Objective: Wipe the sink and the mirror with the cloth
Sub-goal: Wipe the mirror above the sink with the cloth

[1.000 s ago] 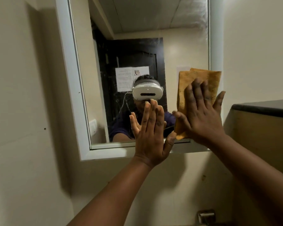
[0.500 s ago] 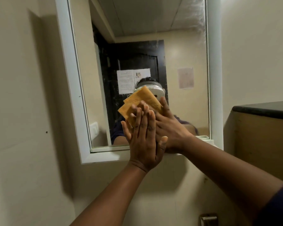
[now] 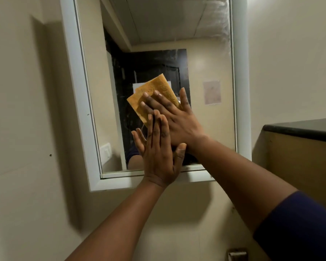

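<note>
my right hand [image 3: 174, 117] flat, fingers spread, pressing cloth [image 3: 153, 93] on mirror [image 3: 205, 129]. cloth sticks out up-left past fingertips, long axis diagonal. left hand [image 3: 158, 153] open, flat on glass just below, idle. right does wiping, i guess.

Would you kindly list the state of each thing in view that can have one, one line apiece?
cloth: folded, pressed flat against the glass.
mirror: hazy streaks at its upper right; the cloth sits mid-glass.
right hand: fingers straight, pressing the cloth.
left hand: fingers straight, palm towards the lower glass, holding nothing.
dark countertop: only a corner shows.
</note>
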